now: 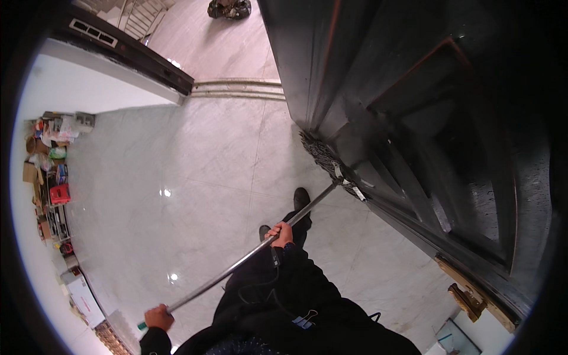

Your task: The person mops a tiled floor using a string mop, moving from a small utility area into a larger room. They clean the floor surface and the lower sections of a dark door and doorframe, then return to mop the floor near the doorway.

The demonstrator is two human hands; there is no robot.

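Observation:
My left hand (pixel 159 317) grips a long metal mop handle (pixel 217 278) close to its green end cap, at the lower left. Farther up the same pole, in front of my legs, my right hand (pixel 280 234) is closed around it. The pole slants up to the right to a mop head (pixel 326 155) of dark grey strands with a pale clamp strip. The strands lie along the bottom edge of a dark panelled door (pixel 399 133); whether they touch the floor there, I cannot tell. My dark shoes stand on the tiled floor near the middle of the pole.
A metal threshold (pixel 237 88) crosses the doorway, beyond which a black plastic bag (pixel 229 9) sits on the floor. Boxes, bags and a red case (pixel 60 194) line the left wall. A brass-coloured door handle (pixel 467 301) juts out at the lower right.

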